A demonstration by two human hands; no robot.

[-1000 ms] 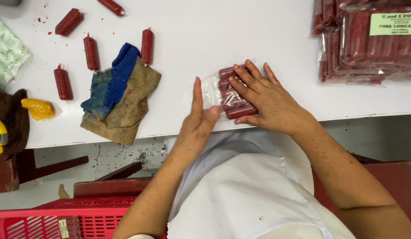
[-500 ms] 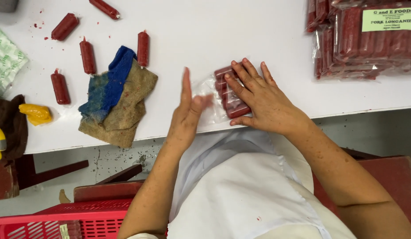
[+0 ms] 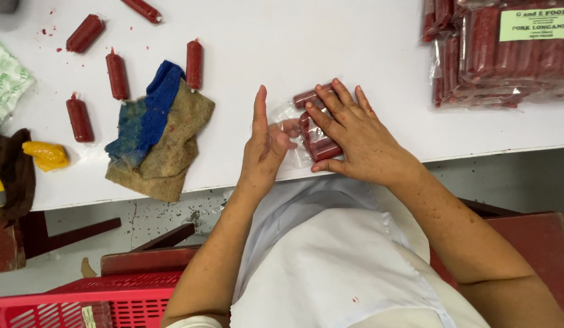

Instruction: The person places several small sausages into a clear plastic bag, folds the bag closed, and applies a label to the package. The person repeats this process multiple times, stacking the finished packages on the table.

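Clear sausage pack (image 3: 312, 130) mid-table; green-labelled packs (image 3: 501, 54) stacked top right.

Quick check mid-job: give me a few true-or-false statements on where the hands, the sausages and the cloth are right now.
1. The right hand lies flat on the clear plastic pack of red sausages. True.
2. The left hand holds a loose red sausage. False: it stands edge-up against the pack's left side, holding nothing.
3. The blue and brown cloth lies left of both hands. True.
4. Loose red sausages sit in the red plastic crate. False: they lie on the white table.
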